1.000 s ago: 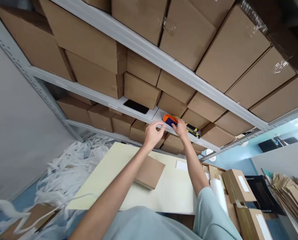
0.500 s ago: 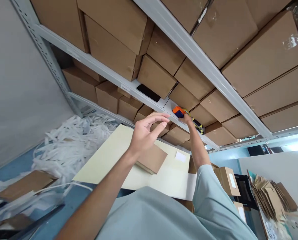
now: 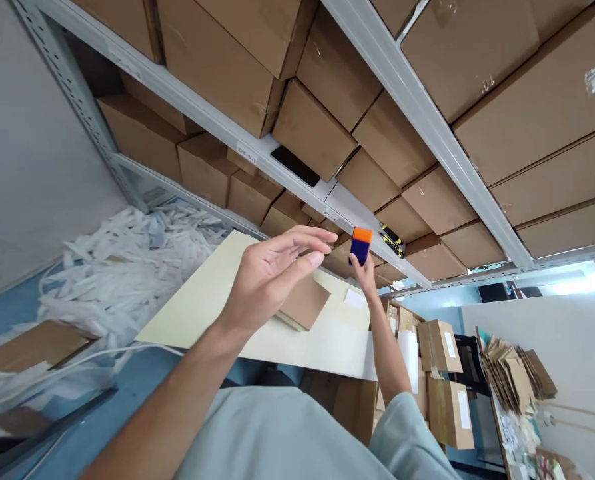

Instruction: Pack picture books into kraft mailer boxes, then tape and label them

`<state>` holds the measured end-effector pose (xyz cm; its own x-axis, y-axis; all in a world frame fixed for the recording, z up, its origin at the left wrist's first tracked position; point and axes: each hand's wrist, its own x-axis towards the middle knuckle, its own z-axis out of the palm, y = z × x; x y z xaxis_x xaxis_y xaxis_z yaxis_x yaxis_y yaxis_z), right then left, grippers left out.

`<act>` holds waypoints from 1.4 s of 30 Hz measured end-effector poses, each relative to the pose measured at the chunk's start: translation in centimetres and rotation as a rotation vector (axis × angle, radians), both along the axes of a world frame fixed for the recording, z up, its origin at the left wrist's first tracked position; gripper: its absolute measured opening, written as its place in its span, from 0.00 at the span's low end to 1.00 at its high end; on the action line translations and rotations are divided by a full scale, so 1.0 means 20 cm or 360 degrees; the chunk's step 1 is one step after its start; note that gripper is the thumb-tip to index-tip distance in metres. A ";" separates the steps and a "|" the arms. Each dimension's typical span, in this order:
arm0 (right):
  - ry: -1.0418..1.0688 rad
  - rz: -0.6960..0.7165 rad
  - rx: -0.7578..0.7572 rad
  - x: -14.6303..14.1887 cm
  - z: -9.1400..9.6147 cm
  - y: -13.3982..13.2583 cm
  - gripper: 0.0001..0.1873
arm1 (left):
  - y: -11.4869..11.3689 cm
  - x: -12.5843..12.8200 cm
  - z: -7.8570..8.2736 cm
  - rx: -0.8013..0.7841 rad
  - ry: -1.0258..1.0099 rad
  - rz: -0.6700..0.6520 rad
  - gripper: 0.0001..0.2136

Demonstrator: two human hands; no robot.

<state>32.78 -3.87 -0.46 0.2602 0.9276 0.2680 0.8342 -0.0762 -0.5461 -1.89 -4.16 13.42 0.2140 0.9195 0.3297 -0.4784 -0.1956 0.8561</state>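
Note:
My right hand (image 3: 365, 275) grips an orange and dark blue tape dispenser (image 3: 361, 247), held up just in front of the shelf edge. Nothing is in my left hand (image 3: 270, 277); its fingers are stretched out and the thumb stands apart, over the pale table (image 3: 197, 300). Below and behind that hand, a small flat brown cardboard box (image 3: 307, 303) lies on the table, partly hidden. On the shelf, to the right of the tape dispenser, lie black and yellow utility knives (image 3: 392, 241).
Brown cartons (image 3: 312, 127) fill the metal shelf (image 3: 202, 127) above the table. A flat black item (image 3: 295, 165) lies on it. White paper strips (image 3: 122, 267) heap up at left. Labelled cartons (image 3: 442, 347) stand at right, near flattened cardboard (image 3: 510, 380). A white label (image 3: 354, 299) lies on the table.
My right hand has lifted the tape dispenser off the shelf and brought it toward me. The utility knives stay behind. My left hand has come nearer and lower, still open.

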 end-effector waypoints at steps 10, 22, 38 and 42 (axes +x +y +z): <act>0.0901 0.0146 -0.0152 -0.03 -0.18 -0.65 0.24 | -0.21 0.44 -0.28 -0.0198 0.0276 0.0087 0.11; 0.0335 0.0748 -0.0558 0.31 -0.39 -1.13 0.29 | -0.75 0.77 -0.84 -0.0241 0.1039 0.0208 0.16; -0.0248 0.1582 -0.0959 0.37 -0.50 -1.12 0.23 | -1.06 0.63 -1.26 -0.0649 0.1153 0.0084 0.16; -0.0387 0.1725 -0.1040 0.33 -0.55 -1.08 0.23 | -1.16 0.62 -1.39 -0.0892 0.1078 0.0113 0.17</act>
